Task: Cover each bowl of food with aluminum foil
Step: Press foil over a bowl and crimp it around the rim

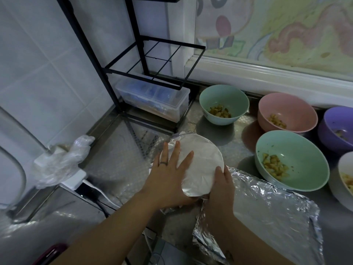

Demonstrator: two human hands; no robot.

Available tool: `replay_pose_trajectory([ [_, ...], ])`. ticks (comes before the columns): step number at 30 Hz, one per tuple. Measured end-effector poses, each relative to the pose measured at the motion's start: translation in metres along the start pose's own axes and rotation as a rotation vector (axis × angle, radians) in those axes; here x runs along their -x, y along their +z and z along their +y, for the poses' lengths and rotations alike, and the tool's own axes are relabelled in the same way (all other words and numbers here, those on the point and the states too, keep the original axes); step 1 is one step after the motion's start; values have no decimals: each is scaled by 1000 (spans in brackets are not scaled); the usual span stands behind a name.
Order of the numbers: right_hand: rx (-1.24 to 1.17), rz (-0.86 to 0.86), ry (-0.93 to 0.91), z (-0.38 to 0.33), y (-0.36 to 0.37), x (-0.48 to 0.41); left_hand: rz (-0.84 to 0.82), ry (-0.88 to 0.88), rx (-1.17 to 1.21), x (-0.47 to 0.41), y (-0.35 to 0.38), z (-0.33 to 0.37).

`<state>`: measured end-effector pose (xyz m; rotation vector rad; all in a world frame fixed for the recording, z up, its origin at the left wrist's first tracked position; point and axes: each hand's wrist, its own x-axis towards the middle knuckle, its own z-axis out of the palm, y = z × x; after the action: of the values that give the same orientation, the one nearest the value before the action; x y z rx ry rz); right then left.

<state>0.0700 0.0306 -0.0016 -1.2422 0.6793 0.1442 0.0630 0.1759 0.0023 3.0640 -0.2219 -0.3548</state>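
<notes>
One round foil-covered bowl (200, 161), smooth-topped.

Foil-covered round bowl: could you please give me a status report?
Left hand flat on foil-covered round bowl. Right hand grips its rim. Large green bowl and four more uncovered. Nothing blocking.

Two bare forearms (107, 226), thin dark ring (163, 163) around one of the fingers (165, 153) of the left hand (170, 175).

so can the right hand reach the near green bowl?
Probably yes: the near green bowl sits just right of the right hand, nothing standing between, but that hand grips the foil-covered bowl.
</notes>
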Motion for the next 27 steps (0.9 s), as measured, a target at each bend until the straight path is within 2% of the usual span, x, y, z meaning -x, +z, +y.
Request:
replay_pose_trajectory([
  [10, 170, -102, -88, -11, 11, -18, 20, -81, 80, 1, 6, -7],
  [19, 177, -87, 32, 18, 15, -28, 16, -97, 20, -4, 0, -6],
  [23, 218, -181, 37, 11, 8, -28, 35, -97, 19, -4, 3, -7],
  [27, 481, -282, -139, -36, -2, -27, 49, -94, 4, -3, 4, -7],
])
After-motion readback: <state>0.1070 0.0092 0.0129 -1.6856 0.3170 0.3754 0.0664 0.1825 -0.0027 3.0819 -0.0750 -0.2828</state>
